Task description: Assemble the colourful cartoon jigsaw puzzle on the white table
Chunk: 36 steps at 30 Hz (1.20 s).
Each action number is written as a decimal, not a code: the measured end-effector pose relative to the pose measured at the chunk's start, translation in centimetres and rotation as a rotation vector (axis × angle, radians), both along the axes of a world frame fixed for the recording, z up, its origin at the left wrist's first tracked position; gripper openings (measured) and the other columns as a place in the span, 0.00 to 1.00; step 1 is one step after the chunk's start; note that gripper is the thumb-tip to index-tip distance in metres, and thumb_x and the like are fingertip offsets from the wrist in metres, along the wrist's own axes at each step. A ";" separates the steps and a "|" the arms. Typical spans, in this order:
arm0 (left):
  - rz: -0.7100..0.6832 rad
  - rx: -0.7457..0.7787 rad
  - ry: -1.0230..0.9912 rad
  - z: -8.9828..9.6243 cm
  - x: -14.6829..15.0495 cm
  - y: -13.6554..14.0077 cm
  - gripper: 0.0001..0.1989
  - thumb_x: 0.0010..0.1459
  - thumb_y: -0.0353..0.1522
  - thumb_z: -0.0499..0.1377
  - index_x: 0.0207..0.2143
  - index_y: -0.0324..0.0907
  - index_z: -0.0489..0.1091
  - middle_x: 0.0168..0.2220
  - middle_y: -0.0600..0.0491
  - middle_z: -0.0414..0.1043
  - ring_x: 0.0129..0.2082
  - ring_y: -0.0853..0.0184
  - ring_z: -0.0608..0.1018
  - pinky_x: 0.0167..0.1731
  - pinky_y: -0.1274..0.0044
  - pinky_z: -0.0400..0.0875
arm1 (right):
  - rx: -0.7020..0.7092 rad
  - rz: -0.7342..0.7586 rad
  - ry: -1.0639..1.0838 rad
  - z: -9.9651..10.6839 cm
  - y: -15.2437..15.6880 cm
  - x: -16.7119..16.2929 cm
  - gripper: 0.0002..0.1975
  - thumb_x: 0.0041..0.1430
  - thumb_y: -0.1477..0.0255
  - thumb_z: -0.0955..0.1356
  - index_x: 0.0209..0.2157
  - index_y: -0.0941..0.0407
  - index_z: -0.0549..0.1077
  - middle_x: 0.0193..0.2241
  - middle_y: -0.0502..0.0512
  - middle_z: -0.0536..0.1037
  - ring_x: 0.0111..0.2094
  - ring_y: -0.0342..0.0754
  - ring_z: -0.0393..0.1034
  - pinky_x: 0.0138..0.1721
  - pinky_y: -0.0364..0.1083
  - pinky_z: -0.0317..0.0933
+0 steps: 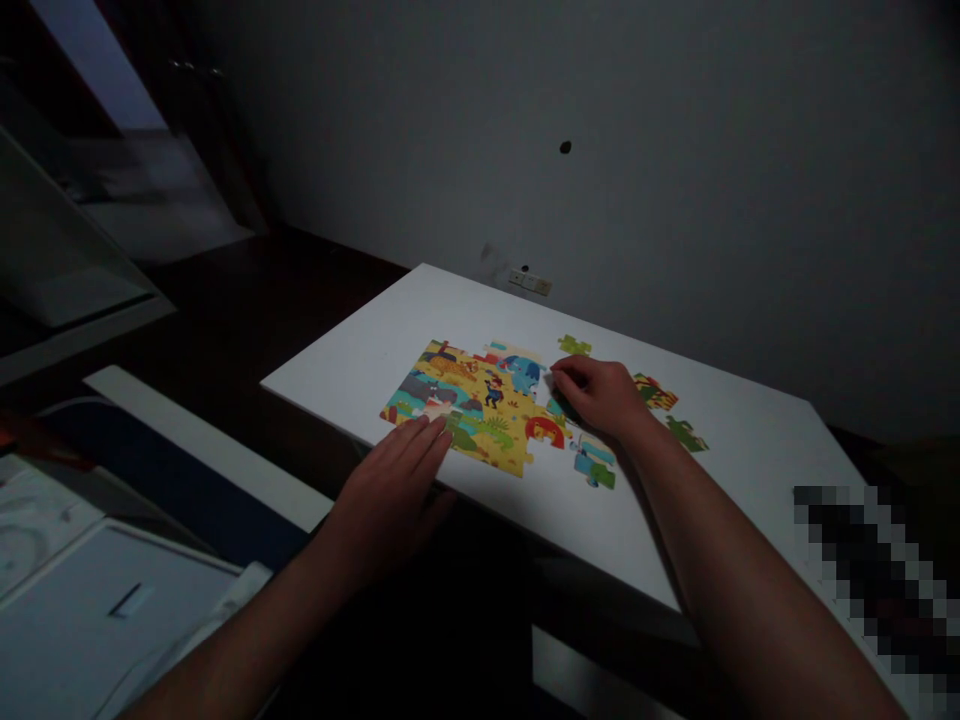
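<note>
A partly joined jigsaw puzzle (480,400) with cartoon animals lies flat on the white table (360,350). My left hand (397,480) is open, its fingers stretched out over the puzzle's near edge. To the right of the elephant part (521,373), my right hand (600,390) is closed, thumb and fingertips pinched; whatever lies between them is hidden. Beside and partly under that hand is a greenish puzzle piece (554,407). The red lion part (544,431) shows at the puzzle's right side. Nearer my right forearm lie blue-green puzzle pieces (595,464).
Behind my right hand sits a green puzzle piece (574,345). Right of it are a red-and-yellow piece (657,391) and another green piece (686,433). A wall with a socket strip (530,282) stands behind the table. A white-edged furniture piece (210,445) is at the left.
</note>
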<state>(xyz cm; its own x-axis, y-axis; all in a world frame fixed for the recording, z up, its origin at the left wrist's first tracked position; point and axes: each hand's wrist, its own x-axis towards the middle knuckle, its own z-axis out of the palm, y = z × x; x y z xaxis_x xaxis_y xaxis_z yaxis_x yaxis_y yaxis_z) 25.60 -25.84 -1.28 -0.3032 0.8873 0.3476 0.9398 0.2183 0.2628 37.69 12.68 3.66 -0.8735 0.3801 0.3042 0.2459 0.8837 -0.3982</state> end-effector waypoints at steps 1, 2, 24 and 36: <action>0.002 0.006 0.001 0.0 0.0 0.1 0.33 0.77 0.40 0.62 0.79 0.43 0.69 0.80 0.34 0.70 0.79 0.39 0.75 0.77 0.43 0.74 | 0.001 -0.001 0.002 0.0 0.0 0.0 0.17 0.73 0.59 0.69 0.47 0.48 0.91 0.39 0.60 0.92 0.36 0.58 0.84 0.43 0.57 0.71; 0.002 0.008 0.001 0.2 0.0 0.2 0.32 0.77 0.40 0.62 0.78 0.42 0.70 0.79 0.32 0.71 0.79 0.39 0.76 0.76 0.43 0.75 | 0.002 -0.001 0.002 0.0 0.0 0.0 0.17 0.73 0.59 0.69 0.47 0.48 0.91 0.38 0.60 0.92 0.35 0.58 0.84 0.42 0.57 0.71; 0.003 -0.016 -0.047 1.2 -0.9 0.9 0.26 0.76 0.40 0.64 0.71 0.42 0.76 0.79 0.33 0.72 0.79 0.41 0.75 0.77 0.42 0.73 | 0.030 0.001 -0.019 -0.1 0.1 0.0 0.19 0.74 0.58 0.68 0.48 0.50 0.90 0.38 0.62 0.91 0.36 0.60 0.84 0.42 0.57 0.70; 0.039 -0.071 -0.048 3.7 -1.9 1.6 0.14 0.78 0.34 0.60 0.58 0.47 0.84 0.70 0.42 0.83 0.66 0.46 0.86 0.68 0.48 0.84 | 0.040 -0.005 -0.026 -0.2 0.2 0.0 0.18 0.75 0.59 0.68 0.48 0.49 0.90 0.41 0.61 0.92 0.38 0.59 0.84 0.42 0.56 0.69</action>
<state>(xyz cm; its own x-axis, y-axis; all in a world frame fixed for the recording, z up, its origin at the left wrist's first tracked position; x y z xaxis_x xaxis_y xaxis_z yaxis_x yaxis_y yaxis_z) 23.70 -24.24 2.45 -0.3529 0.8962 0.2688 0.9170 0.2742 0.2896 37.65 12.85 3.44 -0.8795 0.3723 0.2965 0.2598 0.8975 -0.3564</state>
